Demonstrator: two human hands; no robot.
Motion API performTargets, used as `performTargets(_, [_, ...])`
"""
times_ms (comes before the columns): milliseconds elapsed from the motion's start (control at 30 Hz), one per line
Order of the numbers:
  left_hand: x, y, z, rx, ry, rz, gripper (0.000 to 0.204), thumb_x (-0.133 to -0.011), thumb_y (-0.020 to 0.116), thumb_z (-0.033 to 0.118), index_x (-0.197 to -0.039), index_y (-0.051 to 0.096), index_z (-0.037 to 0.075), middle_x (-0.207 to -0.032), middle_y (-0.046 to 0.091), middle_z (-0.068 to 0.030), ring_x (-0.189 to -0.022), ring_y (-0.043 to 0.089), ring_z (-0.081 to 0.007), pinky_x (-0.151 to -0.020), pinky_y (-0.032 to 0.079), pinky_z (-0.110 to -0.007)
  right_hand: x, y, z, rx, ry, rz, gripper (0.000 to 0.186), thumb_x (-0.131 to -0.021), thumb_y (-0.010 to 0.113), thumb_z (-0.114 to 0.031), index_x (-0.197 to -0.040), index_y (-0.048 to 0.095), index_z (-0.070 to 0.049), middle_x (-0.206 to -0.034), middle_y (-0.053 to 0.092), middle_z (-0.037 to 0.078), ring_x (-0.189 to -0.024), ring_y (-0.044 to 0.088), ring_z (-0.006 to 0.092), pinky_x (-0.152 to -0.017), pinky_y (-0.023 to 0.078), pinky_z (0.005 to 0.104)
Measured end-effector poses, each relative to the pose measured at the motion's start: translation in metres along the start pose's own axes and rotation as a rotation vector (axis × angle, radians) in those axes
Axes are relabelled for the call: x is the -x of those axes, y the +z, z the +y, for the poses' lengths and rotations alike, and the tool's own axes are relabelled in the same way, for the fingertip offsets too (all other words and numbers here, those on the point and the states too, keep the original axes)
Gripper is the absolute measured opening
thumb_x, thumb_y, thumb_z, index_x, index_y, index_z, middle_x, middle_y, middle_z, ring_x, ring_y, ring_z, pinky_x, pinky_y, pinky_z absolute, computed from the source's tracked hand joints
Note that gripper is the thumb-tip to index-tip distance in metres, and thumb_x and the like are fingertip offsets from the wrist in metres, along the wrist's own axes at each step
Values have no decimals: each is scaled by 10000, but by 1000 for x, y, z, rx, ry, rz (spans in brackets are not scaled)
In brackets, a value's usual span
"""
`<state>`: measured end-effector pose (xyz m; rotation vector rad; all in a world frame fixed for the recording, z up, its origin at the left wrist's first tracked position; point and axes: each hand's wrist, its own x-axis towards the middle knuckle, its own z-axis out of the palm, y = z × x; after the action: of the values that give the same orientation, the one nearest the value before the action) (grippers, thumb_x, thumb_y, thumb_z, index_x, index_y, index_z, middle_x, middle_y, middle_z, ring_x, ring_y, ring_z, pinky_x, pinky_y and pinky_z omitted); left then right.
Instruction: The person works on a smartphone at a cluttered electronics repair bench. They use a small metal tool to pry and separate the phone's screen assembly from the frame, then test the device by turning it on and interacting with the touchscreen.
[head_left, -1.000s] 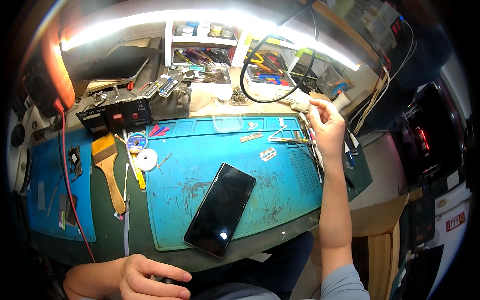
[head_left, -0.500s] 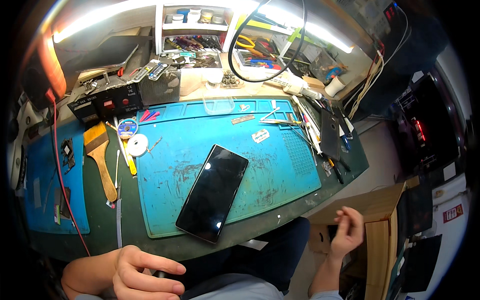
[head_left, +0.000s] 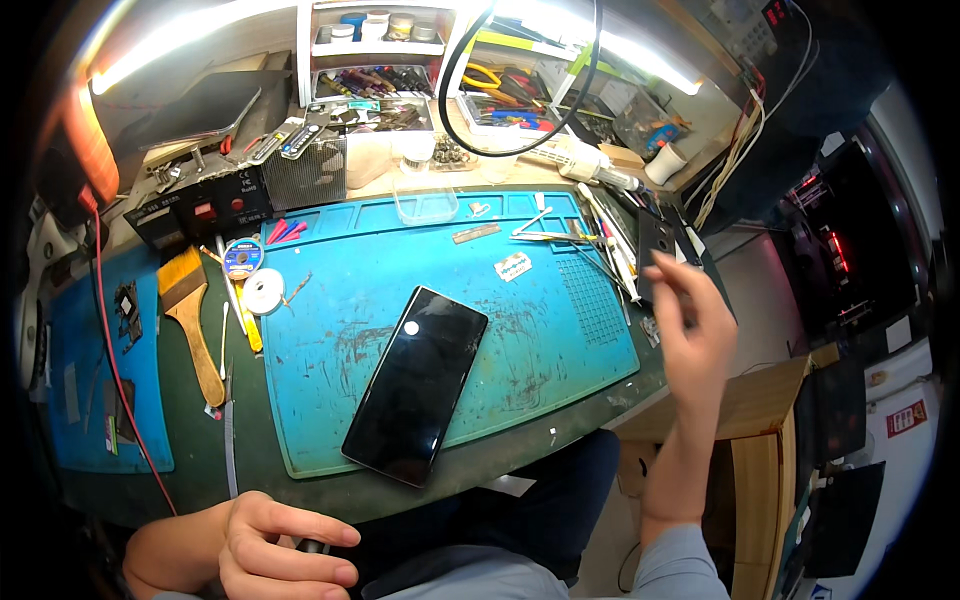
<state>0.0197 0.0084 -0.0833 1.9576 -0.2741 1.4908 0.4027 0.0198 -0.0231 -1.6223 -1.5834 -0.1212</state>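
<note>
A phone [head_left: 415, 385] with a dark glossy screen lies tilted on the blue work mat [head_left: 330, 300], its lower end over the mat's front edge. Low at the left, my left hand [head_left: 280, 550] has curled fingers around a small black object [head_left: 312, 546], mostly hidden. My right hand [head_left: 692, 335] is raised over the bench's right edge, fingers bent and a little apart, with nothing visible in them. Its fingertips are nearest to a dark flat panel [head_left: 657, 236] and a bundle of pens and tools [head_left: 612, 240].
On the left are a wide wooden brush [head_left: 190, 320], a solder spool [head_left: 243, 258] and a white reel [head_left: 264, 291]. A razor blade [head_left: 513, 266] and tweezers [head_left: 550, 237] lie on the mat. Behind stands a black power box [head_left: 205, 208]; a black cable loop [head_left: 440, 100] hangs above.
My right hand has risen from beside my lap up to the tools at the bench's right side. My left hand stays put. The whole view has shifted slightly.
</note>
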Motion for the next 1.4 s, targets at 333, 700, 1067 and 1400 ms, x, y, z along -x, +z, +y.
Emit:
performTargets(333, [-3,0,-7,4,6,29,475,-1044,378,406,-1479,427,222,-1129,563,-182,-887,609,-317,-695,592,-533,-98,84,48,122,-148,-479,137,-867,704,-169,-944,694,-56,-902,663,90,-855,634,231,-769,509,351])
performTargets(700, [-2,1,-7,-15,-15,32,482,-1040,379,424,-1478,426,225,-1127,562,-191,-885,608,-322,-686,590,-537,-98,99,64,141,-297,-588,99,-872,685,-125,-923,656,-45,-888,616,120,-908,597,291,-834,485,387])
performTargets(1067, [-1,-2,-6,-5,-16,19,479,-1040,378,423,-1473,434,226,-1147,563,-202,-912,609,-331,-701,589,-544,-93,99,57,-9,-233,-321,126,-908,647,-87,-1011,637,-16,-888,651,108,-862,639,261,-786,512,360])
performTargets(1400, [-2,3,-8,-26,4,58,473,-1040,387,388,-1479,429,218,-1146,557,-199,-901,602,-324,-698,586,-532,-88,110,52,-401,-10,-290,274,-902,636,-42,-1172,611,-8,-815,706,64,-725,685,114,-666,554,253])
